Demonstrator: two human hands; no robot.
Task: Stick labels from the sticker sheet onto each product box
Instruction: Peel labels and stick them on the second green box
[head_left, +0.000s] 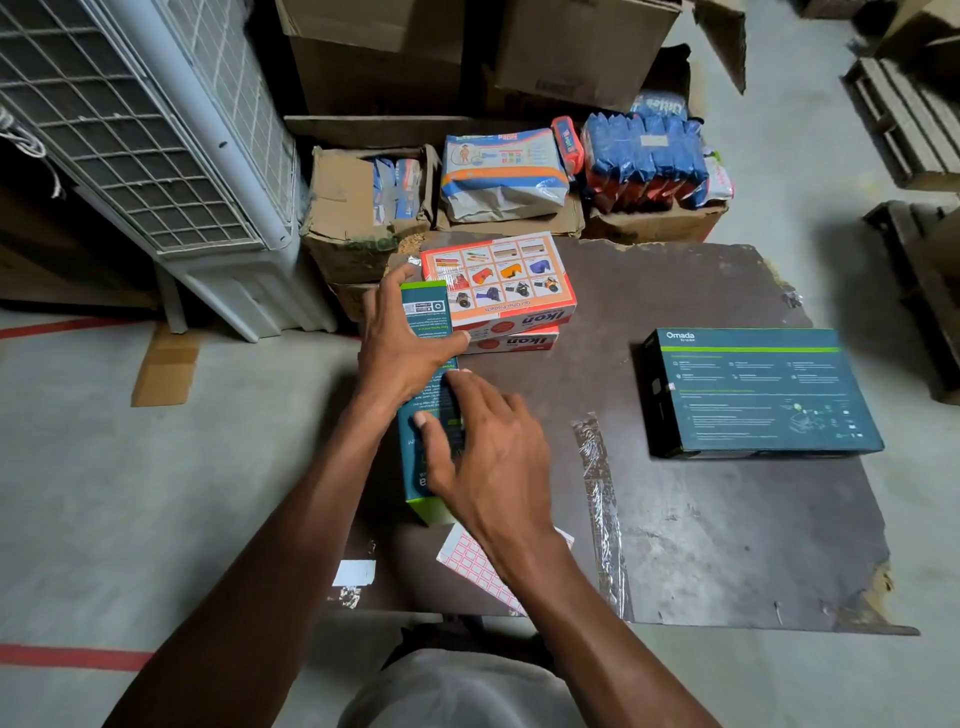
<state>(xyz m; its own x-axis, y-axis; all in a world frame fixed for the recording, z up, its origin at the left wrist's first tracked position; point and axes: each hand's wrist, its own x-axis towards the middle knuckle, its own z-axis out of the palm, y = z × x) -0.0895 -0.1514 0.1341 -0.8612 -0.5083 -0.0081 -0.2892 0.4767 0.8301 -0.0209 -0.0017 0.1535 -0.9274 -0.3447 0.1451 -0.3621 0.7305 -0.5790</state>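
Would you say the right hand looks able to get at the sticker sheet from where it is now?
Probably yes: the right hand rests on the teal box, and the sticker sheet lies uncovered just beneath its wrist, nothing between.

A long teal box with green ends (427, 332) lies lengthwise at the worktop's left edge beside two stacked orange-and-white boxes (501, 283), a flat teal Omada box (758, 395) well apart at right, the red-gridded sticker sheet (470, 564) nearest.
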